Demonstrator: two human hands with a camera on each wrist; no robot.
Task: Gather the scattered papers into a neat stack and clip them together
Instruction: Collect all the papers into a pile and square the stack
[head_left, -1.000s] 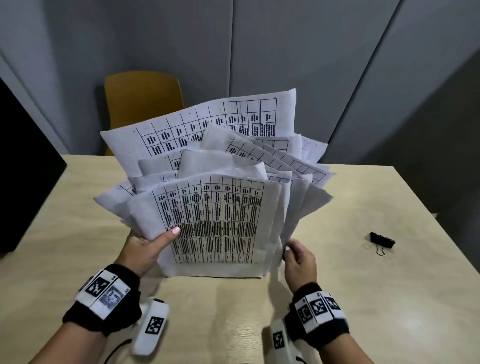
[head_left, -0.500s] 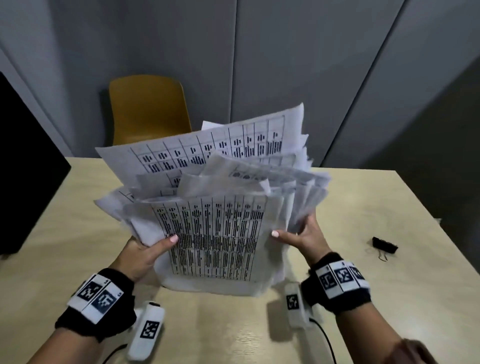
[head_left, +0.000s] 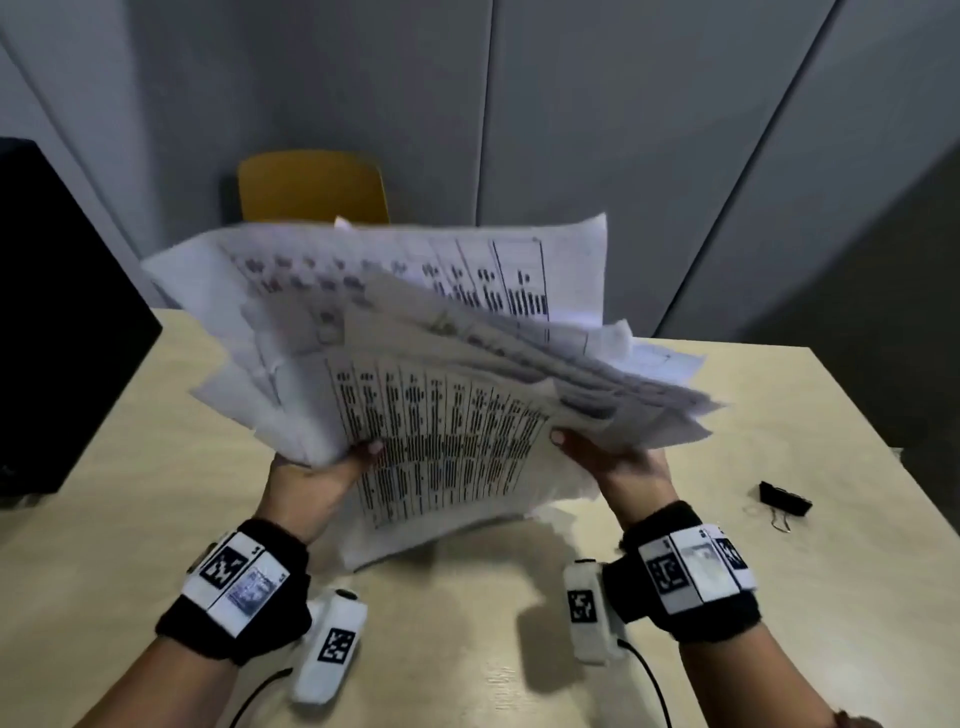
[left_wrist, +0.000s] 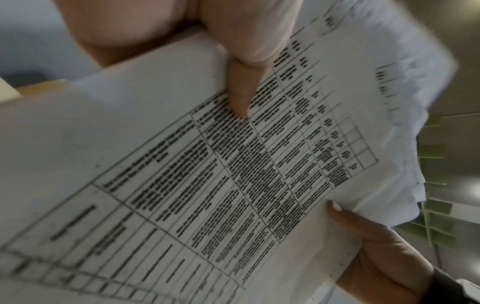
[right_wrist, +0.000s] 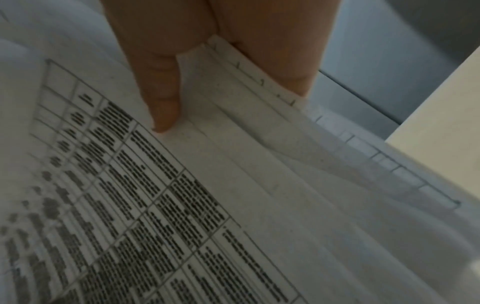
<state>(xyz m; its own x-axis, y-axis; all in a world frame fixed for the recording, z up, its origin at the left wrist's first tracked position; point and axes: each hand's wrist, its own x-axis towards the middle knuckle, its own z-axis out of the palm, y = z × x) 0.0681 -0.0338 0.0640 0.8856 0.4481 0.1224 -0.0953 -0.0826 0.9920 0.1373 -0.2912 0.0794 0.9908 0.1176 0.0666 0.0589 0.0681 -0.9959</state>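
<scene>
A: Grey panel walls, pale wooden table (head_left: 571, 597), yellow chair (head_left: 311, 187) behind it, dark block (head_left: 57, 322) at the left edge.

B: Papers?

A: Loose bunch of papers (head_left: 441, 426), printed tables on them, held up off the table, tilted, edges uneven and fanned out to the right. Top sheets are blurred.

B: Left hand?

A: Left hand (head_left: 311, 478) grips the bunch's lower left edge, thumb on the front sheet, fingers behind. Left wrist view confirms it: thumb (left_wrist: 241, 96) pressed on the printed grid.

B: Right hand?

A: Right hand (head_left: 618, 457) grips the right side, thumb on top, fingers under the sheets. Right wrist view shows the thumb (right_wrist: 161, 102) on the front page, several sheet edges stepped beside it.

B: The clip?

A: Black binder clip (head_left: 784, 499) lies on the table, well apart from the papers, out to the right of the right wrist. Nothing touches it.

B: Anything else?

A: Black wristbands with marker tags on both wrists, white camera units hanging under them.
</scene>
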